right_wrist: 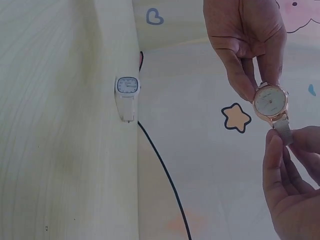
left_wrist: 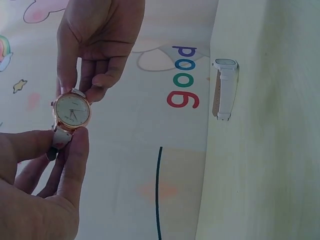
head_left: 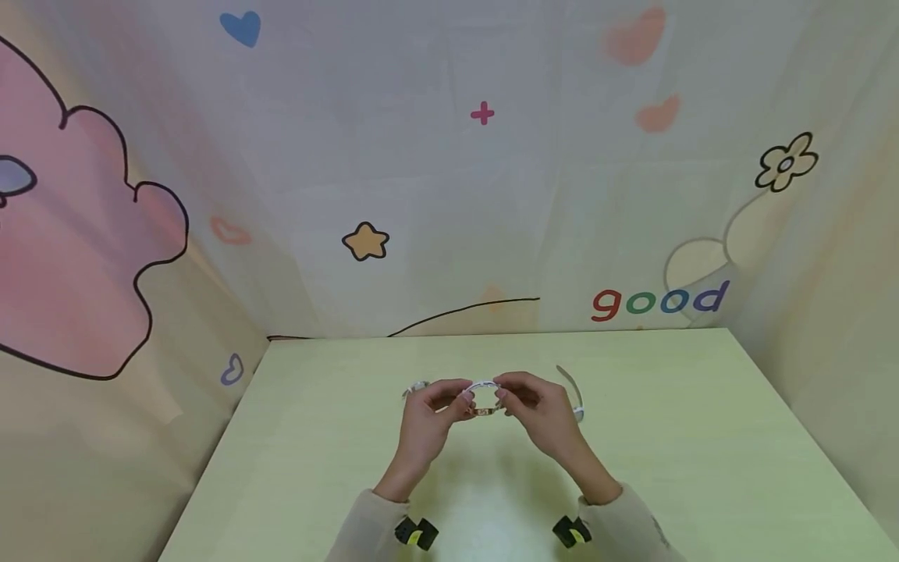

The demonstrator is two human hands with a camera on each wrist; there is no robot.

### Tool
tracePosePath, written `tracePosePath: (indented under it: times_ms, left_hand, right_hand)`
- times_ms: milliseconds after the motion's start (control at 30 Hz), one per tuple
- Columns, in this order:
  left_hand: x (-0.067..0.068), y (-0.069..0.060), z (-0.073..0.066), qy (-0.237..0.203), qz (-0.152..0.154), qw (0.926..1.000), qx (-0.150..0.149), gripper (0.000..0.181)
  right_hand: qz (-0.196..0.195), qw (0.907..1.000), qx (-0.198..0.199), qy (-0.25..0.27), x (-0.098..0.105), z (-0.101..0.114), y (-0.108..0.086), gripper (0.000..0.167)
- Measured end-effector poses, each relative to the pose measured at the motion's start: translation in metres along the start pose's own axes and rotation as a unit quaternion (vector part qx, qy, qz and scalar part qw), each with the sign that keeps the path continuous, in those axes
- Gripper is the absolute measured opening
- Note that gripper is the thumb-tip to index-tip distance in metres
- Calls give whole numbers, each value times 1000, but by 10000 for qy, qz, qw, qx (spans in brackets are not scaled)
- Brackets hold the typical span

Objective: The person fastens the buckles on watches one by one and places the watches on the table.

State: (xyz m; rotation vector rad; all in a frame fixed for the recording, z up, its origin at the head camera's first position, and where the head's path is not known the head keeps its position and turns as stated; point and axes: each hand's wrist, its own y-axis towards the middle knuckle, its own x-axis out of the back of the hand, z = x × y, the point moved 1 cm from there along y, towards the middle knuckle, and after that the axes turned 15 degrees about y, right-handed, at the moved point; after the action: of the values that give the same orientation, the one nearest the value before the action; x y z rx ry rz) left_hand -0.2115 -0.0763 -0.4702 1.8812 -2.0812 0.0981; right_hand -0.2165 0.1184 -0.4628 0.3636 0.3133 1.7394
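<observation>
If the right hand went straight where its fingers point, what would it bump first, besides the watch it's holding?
Probably the left hand, holding the watch across from it, though depth is unclear.

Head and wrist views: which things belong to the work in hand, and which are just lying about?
In use:
left hand
right hand
rose-gold watch, held by both

Apparently just lying on the table:
square-faced watch at left
white-strapped watch at right
</observation>
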Motion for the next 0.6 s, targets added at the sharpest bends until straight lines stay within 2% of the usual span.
tracePosePath:
  times_ms: [200, 333, 500, 600]
  left_hand:
    - [1, 8, 15, -185, 52, 9991, 370, 28]
    - [2, 13, 20, -277, 56, 9981, 548, 31]
    - [-2, 24, 25, -359, -226, 9969, 667, 28]
    - [-8, 31, 31, -464, -397, 9941, 893, 26]
  right_hand:
    - [-58, 9972, -749, -24, -5, -13, 11, 19]
    - [-115, 9949, -996, -84, -8, -18, 18, 21]
    - [-377, 9931, -1077, -282, -11, -25, 28, 21]
    - [-665, 9877, -1386, -289, -14, -34, 32, 20]
